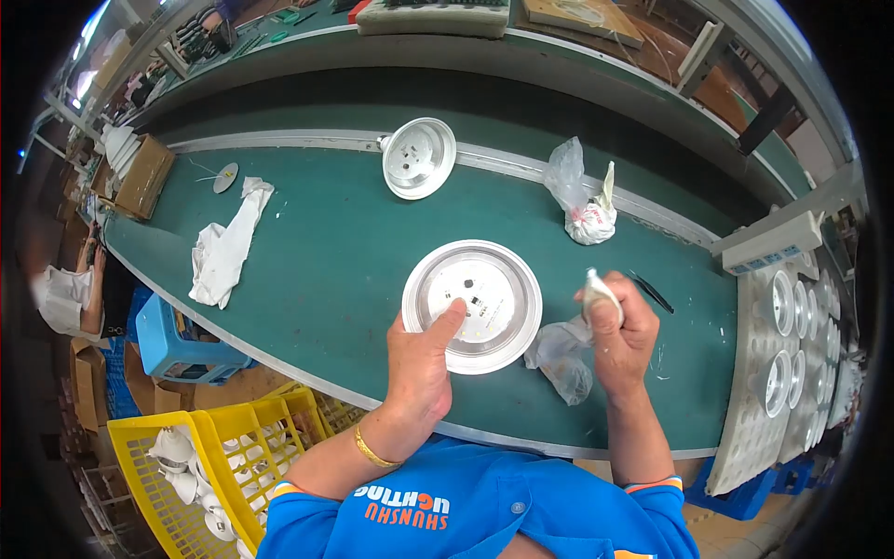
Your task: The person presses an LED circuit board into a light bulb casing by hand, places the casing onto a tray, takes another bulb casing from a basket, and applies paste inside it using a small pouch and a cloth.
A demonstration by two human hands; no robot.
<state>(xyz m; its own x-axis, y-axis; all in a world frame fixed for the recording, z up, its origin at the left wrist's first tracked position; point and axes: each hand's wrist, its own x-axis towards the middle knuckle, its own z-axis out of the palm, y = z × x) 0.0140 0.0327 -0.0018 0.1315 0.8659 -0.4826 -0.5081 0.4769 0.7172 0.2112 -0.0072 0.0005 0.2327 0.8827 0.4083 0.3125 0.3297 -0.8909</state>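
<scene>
My left hand (419,363) grips a round white lamp housing (426,270) by its near left edge. The thumb presses on the white LED board (489,298) inside it; the other fingers are hidden beneath. To the right, my right hand (624,326) is closed around a twisted plastic bag, its whitish tip (597,285) pointing up and away. The bag's clear, crumpled part (566,363) hangs below the fist, close to the housing's right rim. A second lamp housing (419,158), with a board in it, lies tilted farther back against the table's metal edge strip.
On the green table (317,214) lie a white glove (223,247), a small disc with wires (225,178), a tied bag of white material (589,219) and black tweezers (654,293). Trays of white cups (773,382) stand right; a yellow crate (158,484) sits lower left. Another person (70,293) is at far left.
</scene>
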